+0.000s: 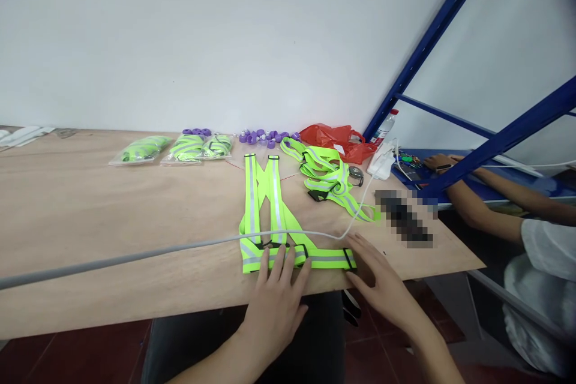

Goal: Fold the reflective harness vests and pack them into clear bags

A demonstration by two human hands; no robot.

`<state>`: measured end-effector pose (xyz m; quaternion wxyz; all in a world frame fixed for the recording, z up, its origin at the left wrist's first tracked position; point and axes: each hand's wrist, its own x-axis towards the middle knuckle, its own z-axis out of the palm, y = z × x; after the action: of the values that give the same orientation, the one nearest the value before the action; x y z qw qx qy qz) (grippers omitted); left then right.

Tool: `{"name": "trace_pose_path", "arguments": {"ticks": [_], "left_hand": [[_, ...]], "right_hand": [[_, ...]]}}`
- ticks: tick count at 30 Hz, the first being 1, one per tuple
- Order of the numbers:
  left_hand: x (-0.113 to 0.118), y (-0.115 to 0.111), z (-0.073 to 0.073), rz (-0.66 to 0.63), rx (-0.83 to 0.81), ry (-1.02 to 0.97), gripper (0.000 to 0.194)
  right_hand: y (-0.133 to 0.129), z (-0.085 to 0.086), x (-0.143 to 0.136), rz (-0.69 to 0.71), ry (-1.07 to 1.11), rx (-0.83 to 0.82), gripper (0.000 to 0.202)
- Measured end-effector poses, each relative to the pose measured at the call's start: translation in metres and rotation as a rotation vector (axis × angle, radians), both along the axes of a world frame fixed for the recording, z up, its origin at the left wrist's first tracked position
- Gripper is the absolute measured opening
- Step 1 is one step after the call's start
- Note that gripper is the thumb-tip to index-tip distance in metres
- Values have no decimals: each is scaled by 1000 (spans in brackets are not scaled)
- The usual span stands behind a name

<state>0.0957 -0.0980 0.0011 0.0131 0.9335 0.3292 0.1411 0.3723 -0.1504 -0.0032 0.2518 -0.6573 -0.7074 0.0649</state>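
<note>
A neon yellow-green reflective vest (276, 204) made of straps lies flat on the wooden table, its waist belt running along the near edge. My left hand (276, 294) rests with fingers spread on the belt, just below the black buckle. At the belt's right end, beside a black slider, my right hand (375, 279) has its fingers and thumb apart; whether it touches the strap I cannot tell. A grey-white cable (180, 247) crosses over the vest. Behind to the right lies a loose tangle of matching straps (330, 174).
Clear bags of folded vests (146, 149) sit at the back, near purple rings (256, 137). A red plastic bag (333, 137), a bottle (387, 126) and a white power strip (381, 159) stand back right. Beyond the blue frame (432, 42) is another person's arm (472, 207).
</note>
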Motion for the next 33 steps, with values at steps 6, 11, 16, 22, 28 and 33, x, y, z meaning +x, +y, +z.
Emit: {"name": "trace_pose_path", "arguments": {"ticks": [6, 11, 16, 22, 28, 33], "left_hand": [[-3, -1, 2, -1, -24, 60, 67], [-8, 0, 2, -28, -40, 73, 64], [-2, 0, 12, -9, -76, 75, 68], [8, 0, 16, 0, -71, 85, 64], [1, 0, 17, -4, -74, 88, 61], [-5, 0, 16, 10, -44, 86, 62]], "right_hand": [[12, 13, 11, 23, 242, -244, 50], [14, 19, 7, 6, 426, -266, 45], [13, 19, 6, -53, 505, -260, 47], [14, 20, 4, -47, 509, -269, 47], [15, 21, 3, -22, 529, -270, 46], [16, 22, 1, -8, 536, -254, 44]]}}
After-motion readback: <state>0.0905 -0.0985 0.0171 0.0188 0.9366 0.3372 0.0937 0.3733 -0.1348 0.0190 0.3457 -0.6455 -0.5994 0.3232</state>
